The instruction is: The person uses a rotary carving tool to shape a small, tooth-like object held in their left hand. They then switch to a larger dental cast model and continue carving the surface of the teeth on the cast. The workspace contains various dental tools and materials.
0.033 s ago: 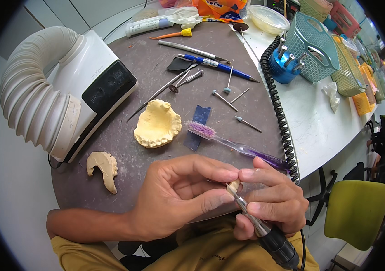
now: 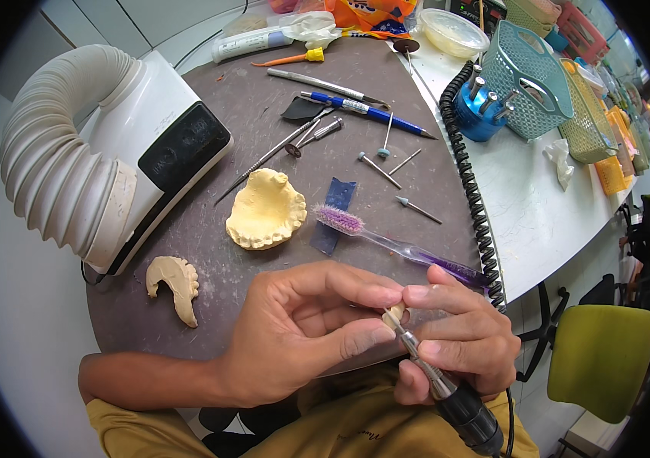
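Note:
Between the thumb and fingertips of my left hand (image 2: 302,328) is a small cream tooth-coloured piece (image 2: 395,312), mostly covered by the fingers. My right hand (image 2: 462,332) grips a silver and black rotary handpiece (image 2: 435,375), its slim tip touching or very near that piece. The right fingertips meet the left ones. Beyond my hands lies a purple toothbrush (image 2: 393,243), its bristle end over a dark blue strip (image 2: 338,200). A yellow plaster dental cast (image 2: 265,210) rests farther left. Nearer the left edge of the mat is a beige curved cast piece (image 2: 174,286) with tooth shapes.
A white machine with a ribbed hose (image 2: 58,153) stands at left. Several burs (image 2: 419,209), a blue pencil (image 2: 370,111) and a knife (image 2: 325,85) lie on the grey mat. A black coiled cord (image 2: 471,191), blue bur holder (image 2: 482,111) and baskets (image 2: 531,80) line the right.
The handpiece has shifted very slightly, its tip a little lower and to the right against the cream piece. Both hands stay in place.

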Tool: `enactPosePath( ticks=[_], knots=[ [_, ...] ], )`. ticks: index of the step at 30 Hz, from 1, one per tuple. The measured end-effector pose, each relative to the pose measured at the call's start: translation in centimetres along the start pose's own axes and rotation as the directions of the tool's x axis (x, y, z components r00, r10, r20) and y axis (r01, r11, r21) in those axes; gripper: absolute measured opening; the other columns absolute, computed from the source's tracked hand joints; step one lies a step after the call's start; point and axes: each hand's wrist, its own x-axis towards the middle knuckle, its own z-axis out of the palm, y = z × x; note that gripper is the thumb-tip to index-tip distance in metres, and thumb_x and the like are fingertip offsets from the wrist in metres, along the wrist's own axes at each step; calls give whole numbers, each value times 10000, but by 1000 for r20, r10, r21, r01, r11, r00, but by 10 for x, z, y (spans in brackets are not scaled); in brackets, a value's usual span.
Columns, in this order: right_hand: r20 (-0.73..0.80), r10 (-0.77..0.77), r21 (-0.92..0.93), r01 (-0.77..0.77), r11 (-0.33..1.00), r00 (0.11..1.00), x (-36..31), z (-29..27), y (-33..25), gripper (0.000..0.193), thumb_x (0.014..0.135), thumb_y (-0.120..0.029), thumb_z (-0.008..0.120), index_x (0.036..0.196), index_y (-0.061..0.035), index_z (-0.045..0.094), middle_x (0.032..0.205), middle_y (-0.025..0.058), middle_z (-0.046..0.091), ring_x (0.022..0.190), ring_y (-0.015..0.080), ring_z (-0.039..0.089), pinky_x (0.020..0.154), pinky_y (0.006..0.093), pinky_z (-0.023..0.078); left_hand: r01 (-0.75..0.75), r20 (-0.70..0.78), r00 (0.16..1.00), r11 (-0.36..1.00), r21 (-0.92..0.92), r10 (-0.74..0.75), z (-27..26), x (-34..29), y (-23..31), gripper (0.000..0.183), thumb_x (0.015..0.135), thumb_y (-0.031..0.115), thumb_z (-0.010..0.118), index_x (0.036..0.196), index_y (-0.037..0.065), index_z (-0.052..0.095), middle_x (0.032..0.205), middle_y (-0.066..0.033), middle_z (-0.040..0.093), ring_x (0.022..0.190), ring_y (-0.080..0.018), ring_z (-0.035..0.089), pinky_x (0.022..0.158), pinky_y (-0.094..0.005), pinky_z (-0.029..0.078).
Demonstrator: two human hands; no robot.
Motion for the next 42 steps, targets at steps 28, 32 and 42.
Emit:
enactPosePath(
  ticks=[28,32,42],
  knots=[
    [5,-19,18,19,1000,1000,0,0,0,299,748,-101,817,967,-79,616,855,84,689,1006,352,680,924,519,529,-23,11,1000,1000,13,23,-1,-1,-2,207,844,-65,665,1032,-11,599,1121,-213,614,1038,-250,649,920,-354,540],
    [4,-30,-9,30,1000,1000,0,0,1,309,741,-98,823,969,-79,615,849,73,686,1016,353,676,924,520,528,-20,10,1000,1000,16,20,-1,-1,-1,204,845,-65,664,1031,-10,599,1117,-210,616,1037,-250,650,917,-351,541],
    [-6,-21,11,21,1000,1000,0,-1,1,297,745,-87,814,962,-77,611,836,74,678,1005,357,679,932,516,525,-38,14,999,999,36,38,-2,-1,-1,198,853,-62,650,1034,-9,589,1097,-229,622,1014,-259,654,899,-363,546]
  ],
)
